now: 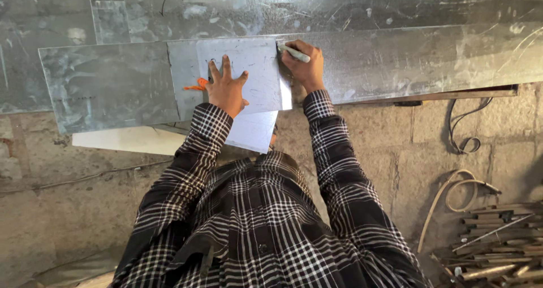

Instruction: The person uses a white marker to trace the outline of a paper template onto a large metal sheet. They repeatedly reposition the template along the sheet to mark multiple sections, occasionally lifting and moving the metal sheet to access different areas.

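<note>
My left hand (225, 87) lies flat with fingers spread on a pale rectangular template sheet (257, 73), pressing it onto a long grey metal sheet (396, 62). My right hand (305, 66) grips a grey marker (294, 53) whose tip touches the metal at the template's upper right corner. A small orange item (195, 86) shows just left of my left hand. Both arms wear a black-and-white checked shirt.
More metal sheets (226, 14) lie stacked beyond. A white sheet (130, 141) sticks out under the metal's near edge. The floor is stone blocks (407, 146). At the lower right lie a coiled hose (461, 189), a dark cable (466, 144) and several rods (498, 237).
</note>
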